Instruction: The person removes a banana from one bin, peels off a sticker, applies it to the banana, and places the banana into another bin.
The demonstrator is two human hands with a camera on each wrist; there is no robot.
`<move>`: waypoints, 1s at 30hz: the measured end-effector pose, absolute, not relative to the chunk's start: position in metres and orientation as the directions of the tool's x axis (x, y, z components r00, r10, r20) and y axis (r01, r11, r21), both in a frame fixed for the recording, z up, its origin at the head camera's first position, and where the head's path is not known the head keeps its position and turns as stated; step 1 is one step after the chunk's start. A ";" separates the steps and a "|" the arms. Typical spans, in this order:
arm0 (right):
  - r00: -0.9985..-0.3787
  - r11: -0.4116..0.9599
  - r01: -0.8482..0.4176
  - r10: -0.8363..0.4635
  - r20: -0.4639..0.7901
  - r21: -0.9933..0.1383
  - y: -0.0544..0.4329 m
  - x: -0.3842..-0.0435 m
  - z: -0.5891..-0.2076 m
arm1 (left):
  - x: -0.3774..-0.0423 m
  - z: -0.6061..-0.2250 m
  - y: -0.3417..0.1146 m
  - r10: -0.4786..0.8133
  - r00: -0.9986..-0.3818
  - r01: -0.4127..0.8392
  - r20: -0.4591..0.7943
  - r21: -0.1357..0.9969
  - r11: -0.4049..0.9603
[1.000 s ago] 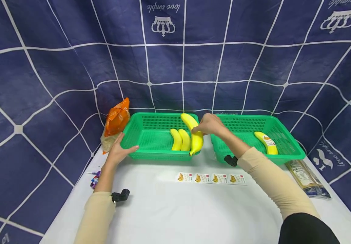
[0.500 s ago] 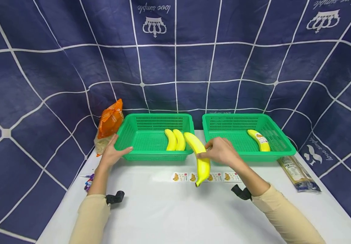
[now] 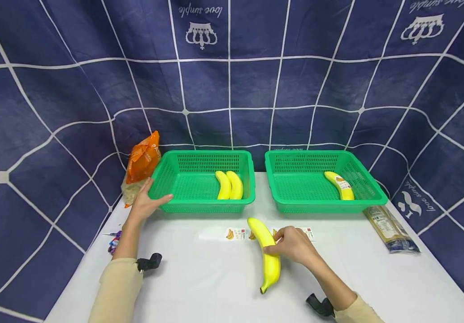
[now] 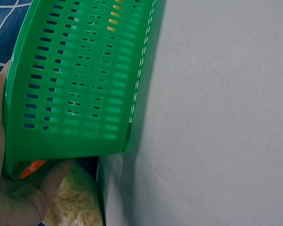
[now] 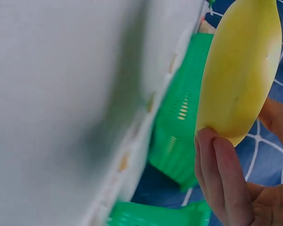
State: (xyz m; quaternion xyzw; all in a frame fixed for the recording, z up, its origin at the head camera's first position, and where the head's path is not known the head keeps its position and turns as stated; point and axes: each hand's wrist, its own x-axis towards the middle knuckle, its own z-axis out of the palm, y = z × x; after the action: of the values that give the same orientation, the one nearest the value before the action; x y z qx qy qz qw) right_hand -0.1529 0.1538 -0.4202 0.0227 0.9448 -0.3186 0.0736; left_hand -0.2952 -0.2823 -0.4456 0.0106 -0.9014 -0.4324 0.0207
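Observation:
Between the thumb and fingers of my right hand [image 3: 296, 246] a yellow banana [image 3: 270, 264] is held over the white table, its stem end toward me. The right wrist view shows that banana [image 5: 240, 70] close up, fingertips pressed on its side. My left hand [image 3: 145, 204] rests at the front left corner of the left green basket [image 3: 205, 208], thumb and fingers spread along its outside. Two bananas [image 3: 236, 185] lie side by side in that basket. In the right green basket [image 3: 312, 208] lies one banana [image 3: 348, 194] with a picture label on it.
A strip of banana-picture labels [image 3: 237, 233] lies in front of the baskets, partly covered by the right hand and banana. An orange bag [image 3: 145, 157] stands left of the left basket. At right lies a flat package [image 3: 391, 229]; a small purple item [image 3: 114, 242] is by the left forearm.
My right hand has brought the banana from over the left basket's right end down and toward me, past the label strip. The left hand has stayed at its basket corner.

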 end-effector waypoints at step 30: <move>-0.963 0.790 0.164 -0.001 -0.268 -0.591 0.170 -0.138 -0.456 | -0.291 -0.450 -0.280 -0.027 -0.998 0.024 0.052 0.782 0.623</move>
State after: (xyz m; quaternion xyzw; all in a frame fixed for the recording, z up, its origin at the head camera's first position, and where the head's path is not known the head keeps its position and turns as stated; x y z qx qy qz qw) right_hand -0.1383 0.1698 -0.4556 0.0436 0.9373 -0.3210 0.1282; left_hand -0.2913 -0.2804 -0.4496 0.0009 -0.9003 -0.4343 0.0294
